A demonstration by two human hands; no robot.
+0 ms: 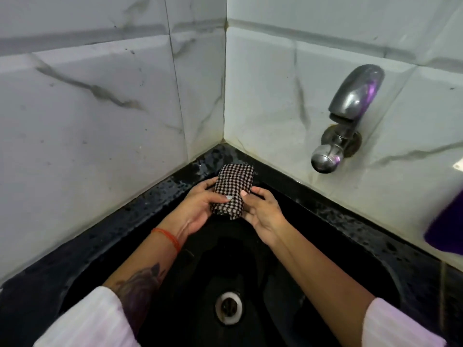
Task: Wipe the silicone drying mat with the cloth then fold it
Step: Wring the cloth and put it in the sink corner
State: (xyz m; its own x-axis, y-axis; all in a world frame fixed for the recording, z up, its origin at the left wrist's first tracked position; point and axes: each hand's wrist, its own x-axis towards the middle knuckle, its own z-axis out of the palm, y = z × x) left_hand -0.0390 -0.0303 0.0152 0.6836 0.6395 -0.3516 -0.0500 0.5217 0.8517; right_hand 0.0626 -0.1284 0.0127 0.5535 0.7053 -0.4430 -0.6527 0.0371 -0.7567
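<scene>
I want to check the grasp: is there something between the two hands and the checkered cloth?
Nothing visible. The left hand and right hand both hold the folded checkered cloth directly, thumbs on top, at the back corner of the black sink.

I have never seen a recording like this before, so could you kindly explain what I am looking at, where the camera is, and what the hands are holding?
There is no machine here. A person wears a wide-angle camera on the head, so the single picture looks forward and down along their own arms. Below is a black sink with a drain, set in a tiled corner; a metal tap sticks out of the right wall. The left hand and the right hand together hold a checked cloth, folded into a small bundle, over the sink's far edge. The thumbs press on top of it and the fingers curl round its sides. No drying mat can be made out in this picture.
</scene>
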